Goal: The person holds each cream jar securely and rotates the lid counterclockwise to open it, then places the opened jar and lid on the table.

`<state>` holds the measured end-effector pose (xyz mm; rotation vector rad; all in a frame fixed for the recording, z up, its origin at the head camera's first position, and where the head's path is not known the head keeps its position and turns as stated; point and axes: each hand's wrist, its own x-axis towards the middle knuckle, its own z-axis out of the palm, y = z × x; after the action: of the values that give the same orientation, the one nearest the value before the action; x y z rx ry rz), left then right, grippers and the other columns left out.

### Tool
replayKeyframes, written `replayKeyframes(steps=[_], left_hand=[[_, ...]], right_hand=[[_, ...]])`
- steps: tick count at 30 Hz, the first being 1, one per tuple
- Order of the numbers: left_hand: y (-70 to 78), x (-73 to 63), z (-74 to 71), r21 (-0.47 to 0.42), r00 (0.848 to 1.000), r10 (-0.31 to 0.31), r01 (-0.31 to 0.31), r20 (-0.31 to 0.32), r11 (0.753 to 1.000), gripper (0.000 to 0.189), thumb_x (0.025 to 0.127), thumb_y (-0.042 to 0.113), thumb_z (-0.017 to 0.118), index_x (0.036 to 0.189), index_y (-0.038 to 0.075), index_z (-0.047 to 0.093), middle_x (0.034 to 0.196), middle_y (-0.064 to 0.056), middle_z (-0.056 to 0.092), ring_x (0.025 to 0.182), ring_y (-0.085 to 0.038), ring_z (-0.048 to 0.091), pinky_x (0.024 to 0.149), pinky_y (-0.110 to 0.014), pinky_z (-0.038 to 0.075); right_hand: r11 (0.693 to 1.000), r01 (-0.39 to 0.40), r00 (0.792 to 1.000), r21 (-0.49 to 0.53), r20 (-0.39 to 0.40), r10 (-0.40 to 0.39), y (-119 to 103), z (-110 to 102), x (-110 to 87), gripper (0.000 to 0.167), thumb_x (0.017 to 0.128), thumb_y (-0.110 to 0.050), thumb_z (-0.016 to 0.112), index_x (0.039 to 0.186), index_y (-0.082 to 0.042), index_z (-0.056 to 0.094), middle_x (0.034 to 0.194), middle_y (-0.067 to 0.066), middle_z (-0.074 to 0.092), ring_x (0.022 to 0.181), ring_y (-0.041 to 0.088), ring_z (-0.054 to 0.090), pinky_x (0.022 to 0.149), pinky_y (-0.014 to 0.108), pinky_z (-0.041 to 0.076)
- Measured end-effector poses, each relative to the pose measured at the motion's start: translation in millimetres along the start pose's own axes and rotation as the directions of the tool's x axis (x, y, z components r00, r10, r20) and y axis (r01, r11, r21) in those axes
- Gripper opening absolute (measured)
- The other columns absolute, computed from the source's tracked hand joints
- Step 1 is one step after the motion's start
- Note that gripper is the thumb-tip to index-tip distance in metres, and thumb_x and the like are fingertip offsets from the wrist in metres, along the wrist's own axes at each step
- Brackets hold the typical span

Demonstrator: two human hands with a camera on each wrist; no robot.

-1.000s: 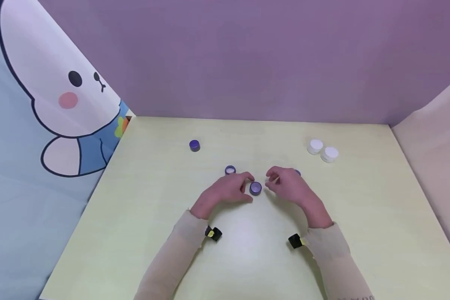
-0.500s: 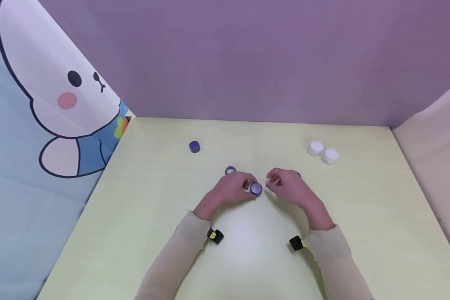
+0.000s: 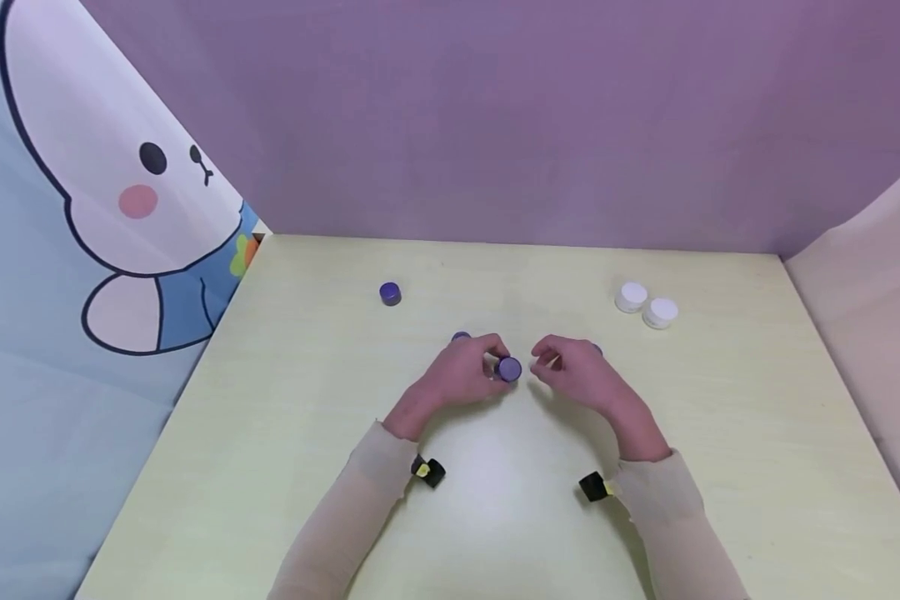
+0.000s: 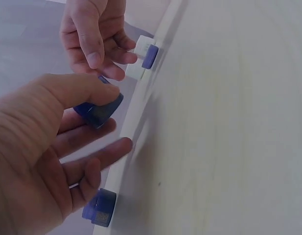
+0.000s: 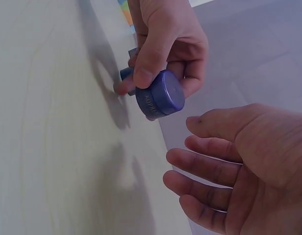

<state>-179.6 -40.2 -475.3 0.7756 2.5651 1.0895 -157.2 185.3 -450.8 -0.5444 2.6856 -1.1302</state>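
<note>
My left hand (image 3: 459, 375) pinches a small round purple cosmetic jar (image 3: 509, 369) between thumb and fingers. Held tilted above the table, the jar turns its flat, shiny lid (image 5: 173, 91) toward the right hand; pale lettering runs round its side. Facing it across a small gap is my right hand (image 3: 579, 369), fingers loosely bent and nothing in them. A second purple jar (image 3: 461, 336) stands just behind the left hand, mostly covered by it. Behind the right hand, a purple lid-like disc (image 4: 150, 57) shows on edge in the left wrist view.
Farther back on the pale table (image 3: 495, 517) stands another purple jar (image 3: 390, 293), toward the left. Two white jars, a rear one (image 3: 631, 297) and a front one (image 3: 660, 313), sit close together at the back right. A purple backdrop (image 3: 495, 125) rises behind the table.
The left fingers have closed round the purple jar, lifted it from the table and tilted it toward the right hand. The right hand has stayed almost still.
</note>
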Motion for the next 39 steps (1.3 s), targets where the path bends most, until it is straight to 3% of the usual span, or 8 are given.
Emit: replayKeyframes(steps=[6,13,18,30,39], left_hand=[[1.7,0.6,1.5,-0.109,1.0,0.016,-0.015,0.006,0.994,0.029,0.079,0.018,0.081,0.102,0.018,0.064,0.106,-0.002,0.07,0.073,-0.001,0.067,0.071,-0.022,0.053],[2.2,0.6,0.4,-0.165,0.999,0.044,-0.041,0.012,0.985,0.033,0.078,0.012,0.08,0.104,0.016,0.059,0.111,0.0,0.068,0.088,-0.006,0.066,0.08,-0.023,0.052],[2.6,-5.3,2.2,-0.23,0.998,0.023,-0.008,0.062,0.973,0.032,0.079,0.009,0.079,0.101,0.018,0.057,0.102,0.0,0.067,0.078,-0.008,0.066,0.072,-0.025,0.054],[5.4,7.0,-1.6,-0.195,0.997,0.079,-0.074,0.017,0.978,0.036,0.082,0.014,0.078,0.114,0.014,0.062,0.101,0.007,0.065,0.077,-0.007,0.065,0.062,-0.025,0.054],[3.2,5.0,-1.6,-0.218,0.998,0.065,-0.066,-0.012,0.974,0.038,0.082,0.017,0.079,0.113,0.013,0.057,0.103,0.004,0.063,0.073,-0.007,0.065,0.062,-0.025,0.055]], right_hand=[[1.0,0.005,1.0,-0.005,-0.004,-0.005,-0.6,-0.7,-1.4,0.02,0.091,-0.013,0.066,0.108,-0.001,0.066,0.092,0.006,0.07,0.08,0.021,0.065,0.067,0.034,0.053],[1.0,0.001,1.0,0.007,0.003,-0.001,-1.1,-1.4,-0.9,0.021,0.092,-0.014,0.066,0.109,-0.001,0.066,0.093,0.006,0.069,0.081,0.021,0.064,0.067,0.033,0.053],[0.999,-0.017,0.999,0.049,0.039,0.015,-1.1,-0.3,-2.0,0.022,0.093,-0.015,0.065,0.11,-0.001,0.065,0.094,0.006,0.068,0.083,0.021,0.063,0.069,0.033,0.053],[1.0,0.006,1.0,0.021,0.017,-0.007,-5.7,-18.1,-0.8,0.022,0.093,-0.013,0.064,0.111,0.0,0.066,0.093,0.005,0.068,0.084,0.021,0.063,0.072,0.036,0.052],[0.998,0.023,0.999,0.051,0.048,-0.026,-8.9,-15.9,-1.3,0.022,0.092,-0.014,0.067,0.11,-0.002,0.067,0.092,0.003,0.069,0.084,0.02,0.063,0.07,0.034,0.053]])
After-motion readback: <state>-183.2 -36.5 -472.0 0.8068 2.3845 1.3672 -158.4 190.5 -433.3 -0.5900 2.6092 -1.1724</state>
